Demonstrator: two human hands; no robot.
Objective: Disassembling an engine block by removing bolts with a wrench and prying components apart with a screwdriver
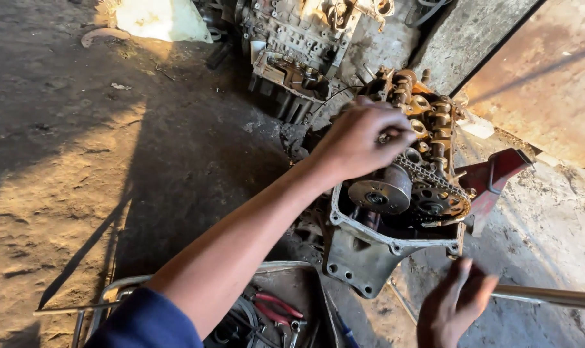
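While the left hand [360, 138] grips the engine's camshaft [428, 119], the right hand [454, 306] hangs half-open beside a metal rod [550, 296]

A dusty dirt floor [79, 161] bears an engine [396, 193], a tool tray [286, 283] and a second engine block [299, 45].

floor: packed dirt ground [67, 161], brownish, oily-looking and darker toward the middle, with bits of debris scattered around

light: hard sunlight from the left, a bright patch on the dirt and long dark shadows cutting across it

wall: rough grey concrete edge [466, 38] at the top right, pretty grimy

door or panel: big rusty metal sheet [550, 77] leaning next to that concrete, orange-brown and stained

far corner: a pale yellowish sack [160, 19] lying on the ground at the top, catching the sun
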